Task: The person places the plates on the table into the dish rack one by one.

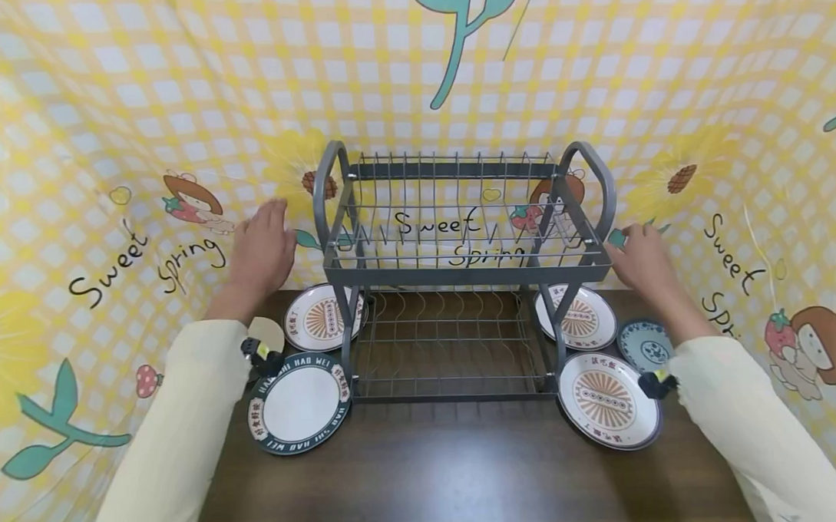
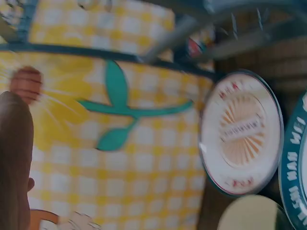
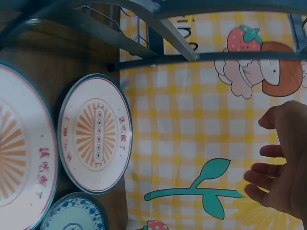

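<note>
My left hand (image 1: 264, 247) hovers just left of a grey two-tier dish rack (image 1: 467, 275), fingers extended and holding nothing. On the rack's other side, my right hand (image 1: 642, 261) is raised near its upper right corner; the fingers (image 3: 264, 177) are loosely bent around nothing. Below the left hand lie a white plate with an orange sunburst (image 1: 318, 318), a green-rimmed plate (image 1: 299, 407) and a partly covered cream dish (image 1: 271, 335). Under the right hand are two sunburst plates, the rear one (image 1: 582, 317) and the front one (image 1: 606, 400), plus a small blue-patterned plate (image 1: 645, 345).
The rack stands on a dark brown wooden table (image 1: 432, 475), with wire slots on both tiers and curved side handles (image 1: 598, 185). A yellow checked cloth (image 1: 246, 90) with printed flowers and figures hangs behind and at both sides.
</note>
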A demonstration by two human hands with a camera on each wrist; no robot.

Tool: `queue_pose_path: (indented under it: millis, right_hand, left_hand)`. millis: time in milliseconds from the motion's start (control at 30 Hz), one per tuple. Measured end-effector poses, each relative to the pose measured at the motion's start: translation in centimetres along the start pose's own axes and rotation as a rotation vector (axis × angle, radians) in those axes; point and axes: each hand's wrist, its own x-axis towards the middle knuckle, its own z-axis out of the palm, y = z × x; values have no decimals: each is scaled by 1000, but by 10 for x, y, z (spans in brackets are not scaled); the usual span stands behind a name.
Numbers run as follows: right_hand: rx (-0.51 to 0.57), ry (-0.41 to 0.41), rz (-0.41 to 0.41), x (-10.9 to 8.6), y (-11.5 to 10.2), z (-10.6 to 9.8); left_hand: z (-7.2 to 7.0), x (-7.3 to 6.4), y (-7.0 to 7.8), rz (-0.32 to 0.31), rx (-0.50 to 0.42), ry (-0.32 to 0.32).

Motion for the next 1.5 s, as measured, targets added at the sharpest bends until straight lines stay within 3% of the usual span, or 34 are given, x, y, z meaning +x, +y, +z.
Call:
queue_pose_path:
  millis: [133,267,433,633,767,867,1067,1233,1500]
  right_hand:
    - [121,-33,17,-26,10,-3]
    - [170,-91,70,-53,23,0]
    - [160,-162,114,-86,43,18]
    - [106,-189,140,-122,72,44]
    - [130,-219,168,-139,88,54]
    - [152,-243,219,-148,98,58]
    - [157,-286,283,-163,113,70]
    - [186,-347,354,-169,120,79]
    - [158,-353,430,-178,134,90]
  left_hand:
    - [-25,-11,15,9,-163,159]
    - [-51,-30,36,44,-268,290]
    - [-76,-57,69,202,-279,370]
    - [-83,-82,105,429,-213,364]
    - [-82,-86,120,550,-155,360]
    - [-79,-86,126,604,-131,334]
    - [-73,-85,130,636,-66,256]
    - [-72,-83,128,645,-45,267]
    - [-71,-78,134,653,-63,261]
